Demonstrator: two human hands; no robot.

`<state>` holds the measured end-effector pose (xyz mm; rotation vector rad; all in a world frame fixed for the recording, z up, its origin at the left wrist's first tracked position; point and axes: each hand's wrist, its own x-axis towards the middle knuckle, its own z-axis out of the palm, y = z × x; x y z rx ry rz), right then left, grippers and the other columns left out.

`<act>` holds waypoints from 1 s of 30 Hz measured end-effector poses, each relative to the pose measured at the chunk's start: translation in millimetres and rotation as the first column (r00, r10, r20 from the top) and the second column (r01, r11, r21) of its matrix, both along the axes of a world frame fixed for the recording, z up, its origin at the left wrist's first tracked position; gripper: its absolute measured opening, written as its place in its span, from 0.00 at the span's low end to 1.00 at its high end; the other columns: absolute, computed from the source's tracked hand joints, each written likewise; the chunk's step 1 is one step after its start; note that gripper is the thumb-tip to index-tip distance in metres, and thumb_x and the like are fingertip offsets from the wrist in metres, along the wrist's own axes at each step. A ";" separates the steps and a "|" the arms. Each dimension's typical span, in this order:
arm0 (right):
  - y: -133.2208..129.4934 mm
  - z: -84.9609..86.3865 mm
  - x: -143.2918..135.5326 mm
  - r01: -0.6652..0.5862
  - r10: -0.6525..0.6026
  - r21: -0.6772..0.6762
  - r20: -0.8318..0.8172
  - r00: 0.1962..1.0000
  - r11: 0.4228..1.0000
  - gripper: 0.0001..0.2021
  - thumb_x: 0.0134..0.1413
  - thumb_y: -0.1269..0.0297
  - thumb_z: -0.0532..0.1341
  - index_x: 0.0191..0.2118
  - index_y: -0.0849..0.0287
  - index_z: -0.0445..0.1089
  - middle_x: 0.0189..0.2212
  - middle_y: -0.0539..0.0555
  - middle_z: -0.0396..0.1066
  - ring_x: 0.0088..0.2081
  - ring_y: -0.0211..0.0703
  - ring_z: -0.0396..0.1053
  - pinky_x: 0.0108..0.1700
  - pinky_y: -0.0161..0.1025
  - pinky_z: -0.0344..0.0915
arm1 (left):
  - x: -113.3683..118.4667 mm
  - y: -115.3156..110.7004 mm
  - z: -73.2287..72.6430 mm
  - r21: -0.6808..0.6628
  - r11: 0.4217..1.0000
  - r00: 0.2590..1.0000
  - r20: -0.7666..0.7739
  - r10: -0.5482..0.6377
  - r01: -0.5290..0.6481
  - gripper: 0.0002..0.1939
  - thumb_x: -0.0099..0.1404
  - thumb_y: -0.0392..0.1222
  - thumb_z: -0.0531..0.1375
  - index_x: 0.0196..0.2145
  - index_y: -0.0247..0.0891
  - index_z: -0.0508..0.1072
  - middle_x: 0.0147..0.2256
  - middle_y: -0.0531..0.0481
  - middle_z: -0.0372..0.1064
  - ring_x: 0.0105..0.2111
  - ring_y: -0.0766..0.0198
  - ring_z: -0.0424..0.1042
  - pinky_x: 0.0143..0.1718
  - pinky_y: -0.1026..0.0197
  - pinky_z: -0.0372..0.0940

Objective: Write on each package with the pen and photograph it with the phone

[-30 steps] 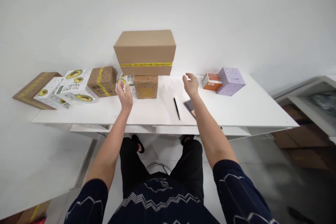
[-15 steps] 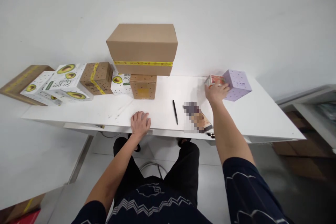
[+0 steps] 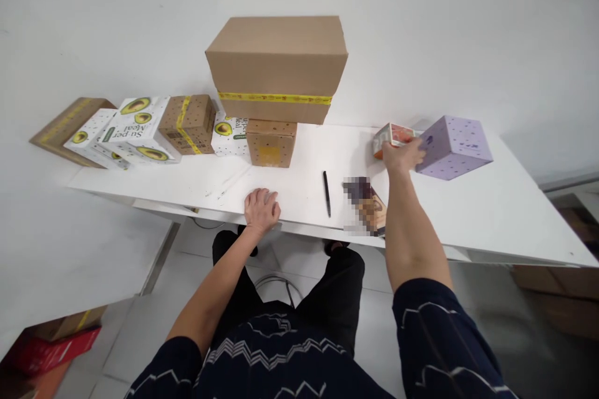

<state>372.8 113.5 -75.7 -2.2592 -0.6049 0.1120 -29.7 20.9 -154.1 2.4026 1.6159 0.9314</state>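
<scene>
My right hand (image 3: 403,154) is wrapped over a small red-and-white box (image 3: 394,133), thumb at its left and fingers at its right. Those fingertips meet the left side of a lilac box with dark spots (image 3: 461,146), which looks tilted. Much of the small box is hidden by the hand. Close to the front edge of the white table (image 3: 304,193), my left hand (image 3: 262,209) lies with its palm down and fingers lightly bent, holding nothing I can see. A black pen (image 3: 326,193) rests between the two hands, left of a partly blurred flat item (image 3: 367,206).
A large brown carton (image 3: 276,68) with yellow tape sits high at the back, above a small brown box (image 3: 271,144). White avocado-print boxes (image 3: 138,131) and a taped brown box (image 3: 188,124) line the left. A wall (image 3: 397,25) stands behind the table.
The view has shifted, so the table's contents appear farther right. The lilac box has moved a little away from the small box and shows more tilt. My left hand stays at the table edge.
</scene>
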 end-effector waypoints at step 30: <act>-138.8 -44.9 -189.2 -0.432 0.455 0.264 -0.029 0.890 0.862 0.22 0.56 0.53 0.56 0.51 0.61 0.69 0.47 0.63 0.68 0.39 0.49 0.70 0.49 0.50 0.68 | -27.7 3.4 11.3 -0.005 0.956 0.859 0.440 -0.260 0.292 0.49 0.58 0.67 0.63 0.67 0.38 0.52 0.60 0.32 0.56 0.63 0.42 0.58 0.63 0.40 0.58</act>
